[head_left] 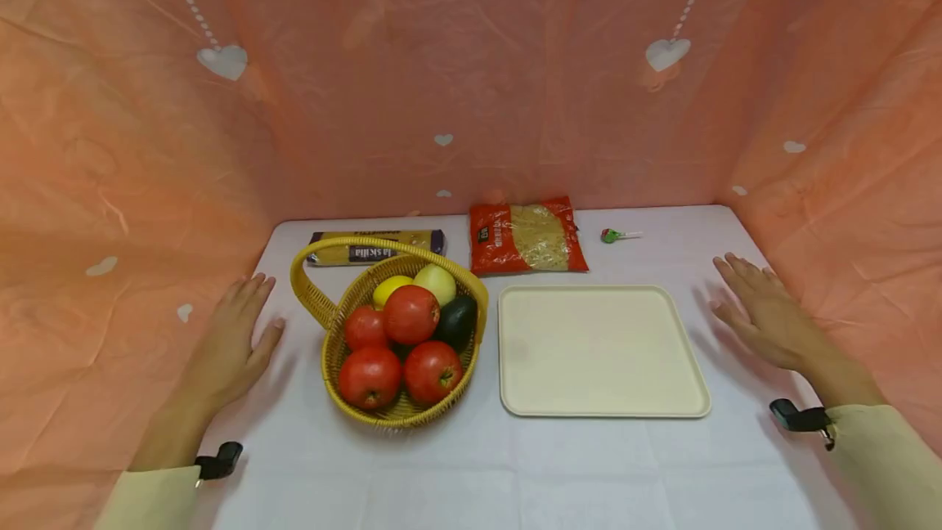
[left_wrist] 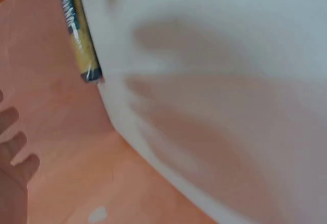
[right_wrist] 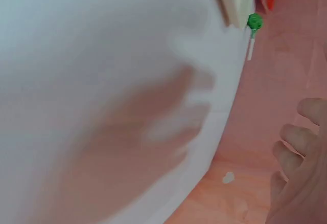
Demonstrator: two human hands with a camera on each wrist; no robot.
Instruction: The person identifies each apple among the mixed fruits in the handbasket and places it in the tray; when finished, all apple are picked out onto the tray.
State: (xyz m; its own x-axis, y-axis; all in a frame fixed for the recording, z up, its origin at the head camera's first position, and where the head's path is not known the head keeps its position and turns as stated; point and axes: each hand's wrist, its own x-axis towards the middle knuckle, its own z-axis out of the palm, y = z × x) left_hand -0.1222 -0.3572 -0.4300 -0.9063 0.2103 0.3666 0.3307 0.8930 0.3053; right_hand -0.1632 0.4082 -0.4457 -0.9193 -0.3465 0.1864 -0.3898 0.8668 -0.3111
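My left hand (head_left: 234, 342) is held over the left side of the white table, palm down, fingers straight and holding nothing. Just right of it stands a yellow wicker basket (head_left: 331, 387) with a tall handle, filled with several red apples (head_left: 370, 377), a yellow lemon (head_left: 392, 289), a pale round fruit (head_left: 436, 283) and a dark green avocado (head_left: 457, 322). On the right side, my right hand (head_left: 765, 313) hovers with fingers extended and nothing in it. Nearest to that hand is a cream rectangular tray (head_left: 603, 350), with nothing lying on it.
Along the back edge lie a spaghetti pack (head_left: 375, 245), partly behind the basket handle, a red bag of pasta (head_left: 528, 235) and a green-wrapped lollipop (head_left: 611, 235). Pink cloth (head_left: 471, 80) with white hearts hangs at the back and both sides. Black straps circle both wrists.
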